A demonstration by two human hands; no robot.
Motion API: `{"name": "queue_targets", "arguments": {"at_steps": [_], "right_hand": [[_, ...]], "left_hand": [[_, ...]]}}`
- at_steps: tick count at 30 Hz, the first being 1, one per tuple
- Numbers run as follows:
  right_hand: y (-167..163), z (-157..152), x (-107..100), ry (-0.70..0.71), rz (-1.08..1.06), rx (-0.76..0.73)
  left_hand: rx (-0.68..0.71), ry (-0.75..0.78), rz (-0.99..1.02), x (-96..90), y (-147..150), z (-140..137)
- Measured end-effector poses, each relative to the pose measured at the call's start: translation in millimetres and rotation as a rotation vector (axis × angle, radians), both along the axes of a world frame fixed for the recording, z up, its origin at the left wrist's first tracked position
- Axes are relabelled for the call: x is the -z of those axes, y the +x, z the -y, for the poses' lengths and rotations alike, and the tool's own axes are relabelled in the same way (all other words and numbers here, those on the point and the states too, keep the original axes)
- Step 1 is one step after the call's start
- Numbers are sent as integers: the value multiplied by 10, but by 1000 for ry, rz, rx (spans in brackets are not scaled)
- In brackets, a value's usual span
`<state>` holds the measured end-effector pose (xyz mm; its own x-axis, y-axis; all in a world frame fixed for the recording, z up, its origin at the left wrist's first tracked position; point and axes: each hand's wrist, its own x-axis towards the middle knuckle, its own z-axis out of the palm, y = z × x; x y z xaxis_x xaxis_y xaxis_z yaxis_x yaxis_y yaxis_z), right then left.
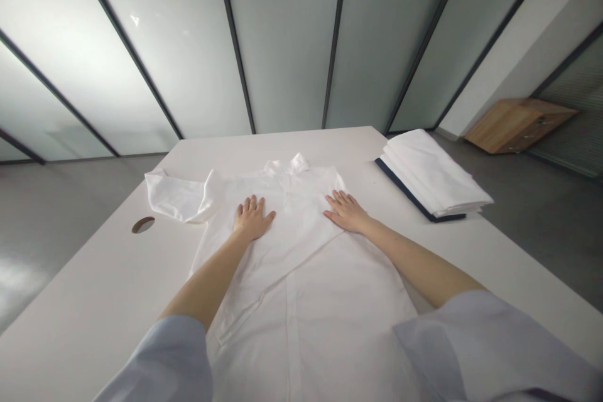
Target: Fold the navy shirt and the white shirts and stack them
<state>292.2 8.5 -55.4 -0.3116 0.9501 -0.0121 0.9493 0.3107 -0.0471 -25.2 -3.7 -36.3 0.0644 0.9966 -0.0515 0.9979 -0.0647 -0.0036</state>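
A white button-front shirt (320, 301) lies spread on the table, its collar (287, 166) toward the far side. One sleeve (181, 195) sticks out to the left. The other is folded slantwise across the shirt's front, its cuff near the lower left. My left hand (253, 218) rests flat on the upper left of the shirt, fingers spread. On the upper right, near the shoulder, my right hand (346, 210) also lies flat with its fingers apart. Neither hand grips the cloth.
A stack of folded white cloth (433, 173) sits on a dark navy folded piece or board (405, 191) at the table's right edge. The white table (117, 289) has a round hole (143, 225) on the left. A wooden cabinet (521, 124) stands beyond, near frosted glass panels.
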Motion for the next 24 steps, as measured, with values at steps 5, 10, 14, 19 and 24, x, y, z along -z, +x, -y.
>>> {"name": "queue_targets", "arguments": {"at_steps": [5,10,14,19,24], "right_hand": [[45,39,-203,43,-11,20],[-107,-304,-444,93,-53,215],[-228,-576,-382,54,-78,244],[-250,-821,-191,-15,-61,253],[-201,-993,-130,-10,-54,213]], "left_hand": [[5,-1,0,9,-9,-10],[6,9,-19,-2,-15,-5],[5,14,-21,-12,-11,8],[-1,16,-4,-8,-12,24],[-4,-6,-1,8,-43,13]]}}
